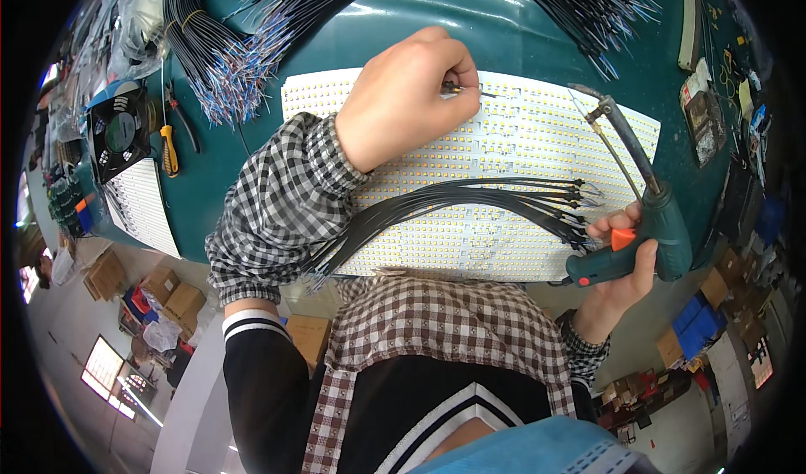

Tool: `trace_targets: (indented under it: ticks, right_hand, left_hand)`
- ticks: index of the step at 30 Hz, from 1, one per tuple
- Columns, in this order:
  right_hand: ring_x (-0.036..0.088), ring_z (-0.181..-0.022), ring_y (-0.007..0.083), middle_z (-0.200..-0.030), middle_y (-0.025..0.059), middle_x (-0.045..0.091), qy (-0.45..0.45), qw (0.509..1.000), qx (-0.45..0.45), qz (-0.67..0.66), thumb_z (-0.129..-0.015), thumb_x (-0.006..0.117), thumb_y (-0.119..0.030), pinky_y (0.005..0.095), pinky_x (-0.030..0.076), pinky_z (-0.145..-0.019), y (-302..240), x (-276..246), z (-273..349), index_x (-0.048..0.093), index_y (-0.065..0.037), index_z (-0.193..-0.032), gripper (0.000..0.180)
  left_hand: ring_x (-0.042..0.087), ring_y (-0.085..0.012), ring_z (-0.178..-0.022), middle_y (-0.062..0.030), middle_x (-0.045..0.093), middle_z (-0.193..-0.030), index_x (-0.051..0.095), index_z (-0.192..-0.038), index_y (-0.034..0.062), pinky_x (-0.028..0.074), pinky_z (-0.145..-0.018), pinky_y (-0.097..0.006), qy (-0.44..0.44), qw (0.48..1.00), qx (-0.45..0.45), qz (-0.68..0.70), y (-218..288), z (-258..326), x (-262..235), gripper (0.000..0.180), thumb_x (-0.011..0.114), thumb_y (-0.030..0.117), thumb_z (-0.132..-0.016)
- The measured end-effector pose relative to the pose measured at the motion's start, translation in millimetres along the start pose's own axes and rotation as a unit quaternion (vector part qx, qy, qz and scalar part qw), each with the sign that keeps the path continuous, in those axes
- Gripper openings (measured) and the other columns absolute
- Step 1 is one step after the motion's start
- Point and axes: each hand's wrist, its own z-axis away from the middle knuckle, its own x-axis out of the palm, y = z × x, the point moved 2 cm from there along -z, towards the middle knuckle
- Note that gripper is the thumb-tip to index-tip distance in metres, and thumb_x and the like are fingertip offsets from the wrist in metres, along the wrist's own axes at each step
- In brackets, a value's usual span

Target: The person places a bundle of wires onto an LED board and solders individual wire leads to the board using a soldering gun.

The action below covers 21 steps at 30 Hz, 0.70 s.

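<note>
My left hand is closed in a pinch over the upper middle of a white LED board. A small dark wire end shows between its curled fingers, partly hidden by them. My right hand grips a green soldering gun with an orange trigger. The gun's long metal barrel points up and to the left, its tip above the board's upper right part. A bundle of black cables with stripped ends lies across the board, between my left sleeve and the gun.
Large bunches of black cables lie at the back of the green table. On the left are a fan, a yellow-handled screwdriver, pliers and another LED board. A dirty block sits at the right.
</note>
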Motion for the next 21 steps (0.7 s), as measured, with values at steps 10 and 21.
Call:
trace_targets:
  ticks: [10,21]
  right_hand:
    - [0.06,-0.086,0.026,-0.093,0.0147,0.058,0.01,1.0,-0.004,-0.004,-0.087,0.05,-0.039,0.0372,0.054,-0.074,-0.6,0.6,-0.9,0.042,0.005,-0.116,0.053]
    - [0.058,-0.088,0.026,-0.093,0.0144,0.058,0.01,1.0,0.001,0.002,-0.087,0.05,-0.039,0.0367,0.053,-0.075,1.8,0.7,1.5,0.042,0.005,-0.116,0.054]
  left_hand:
    - [0.048,-0.0074,-0.065,-0.0024,0.049,-0.076,0.059,-0.076,-0.0001,0.038,-0.055,-0.019,-0.004,0.998,0.008,0.068,-0.9,-0.5,-1.7,0.007,0.063,0.002,-0.07]
    - [0.045,-0.0053,-0.065,-0.0009,0.048,-0.077,0.06,-0.076,-0.0001,0.034,-0.054,-0.018,0.006,0.993,0.014,0.116,-4.5,-1.8,-1.7,0.008,0.064,0.003,-0.071]
